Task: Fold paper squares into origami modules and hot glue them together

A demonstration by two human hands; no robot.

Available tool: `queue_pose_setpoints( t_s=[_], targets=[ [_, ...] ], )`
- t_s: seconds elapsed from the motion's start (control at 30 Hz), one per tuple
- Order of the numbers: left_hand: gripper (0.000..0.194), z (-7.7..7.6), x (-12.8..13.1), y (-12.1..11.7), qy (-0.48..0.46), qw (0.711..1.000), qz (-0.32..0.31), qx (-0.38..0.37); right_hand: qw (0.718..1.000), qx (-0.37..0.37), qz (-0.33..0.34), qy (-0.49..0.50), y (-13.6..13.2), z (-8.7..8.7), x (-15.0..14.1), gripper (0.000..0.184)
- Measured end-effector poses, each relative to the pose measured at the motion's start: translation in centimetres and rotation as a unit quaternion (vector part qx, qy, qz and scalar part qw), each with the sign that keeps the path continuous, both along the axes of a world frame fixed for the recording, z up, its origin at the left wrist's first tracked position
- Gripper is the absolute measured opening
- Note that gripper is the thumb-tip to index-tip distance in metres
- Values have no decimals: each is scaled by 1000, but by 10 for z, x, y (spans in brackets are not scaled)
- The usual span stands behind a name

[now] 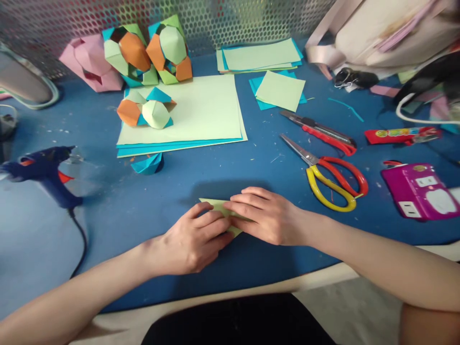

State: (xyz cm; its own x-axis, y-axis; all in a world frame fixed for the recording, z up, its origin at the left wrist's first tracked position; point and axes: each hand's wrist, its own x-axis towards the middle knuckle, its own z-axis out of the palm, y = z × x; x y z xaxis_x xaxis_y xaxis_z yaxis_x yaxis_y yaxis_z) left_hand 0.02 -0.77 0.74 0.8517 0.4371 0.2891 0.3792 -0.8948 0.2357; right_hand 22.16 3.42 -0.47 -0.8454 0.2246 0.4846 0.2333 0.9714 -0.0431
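Near the table's front edge, a folded piece of light green paper (217, 205) lies mostly covered by both hands. My left hand (201, 235) has its fingers curled over the left part of the paper, holding it on the table. From the other side, my right hand (268, 215) presses the paper with its fingers together. The fingertips of the two hands meet over the middle, so the fold there is hidden. Beyond the hands sits a small folded blue paper piece (148, 164). A partly joined shape of orange, blue and green paper (155, 114) rests on stacked sheets (208, 108).
Left stands a blue glue gun (48, 172) with its cord. Scissors (328, 177), a utility knife (323, 132), a red tube (398, 135) and a purple power strip (422, 191) lie right. Behind are paper squares (282, 91), paper strips (260, 55), finished paper shapes (134, 52) and a bag (388, 36).
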Motion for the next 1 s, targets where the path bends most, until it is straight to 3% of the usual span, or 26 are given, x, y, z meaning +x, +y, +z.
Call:
queue_pose_setpoints(
  t_s=[0.17, 0.43, 0.5, 0.6, 0.7, 0.8, 1.0],
  targets=[
    [24, 3, 3, -4, 15, 1000, -8, 6, 996, 13, -67, -51, 0, 12, 7, 25],
    [22, 4, 5, -6, 5, 1000, -6, -8, 969, -42, -159, -184, -6, 29, 31, 45],
    [23, 4, 5, -6, 5, 1000, -7, -4, 969, -81, -150, -178, -7, 34, 34, 47],
    [22, 3, 8, -6, -6, 1000, -9, 7, 983, -131, -106, -78, -13, 37, 25, 40],
    [20, 1, 11, -8, -43, 999, -1, 22, 985, -165, -43, 3, -22, 28, 4, 42],
    [23, 1, 12, -10, -50, 999, 0, 7, 979, -198, 5, -54, -27, 11, -11, 74],
    [18, 5, 11, -13, -7, 1000, -11, 7, 966, -199, -30, -164, -26, -7, -1, 96]
  ],
)
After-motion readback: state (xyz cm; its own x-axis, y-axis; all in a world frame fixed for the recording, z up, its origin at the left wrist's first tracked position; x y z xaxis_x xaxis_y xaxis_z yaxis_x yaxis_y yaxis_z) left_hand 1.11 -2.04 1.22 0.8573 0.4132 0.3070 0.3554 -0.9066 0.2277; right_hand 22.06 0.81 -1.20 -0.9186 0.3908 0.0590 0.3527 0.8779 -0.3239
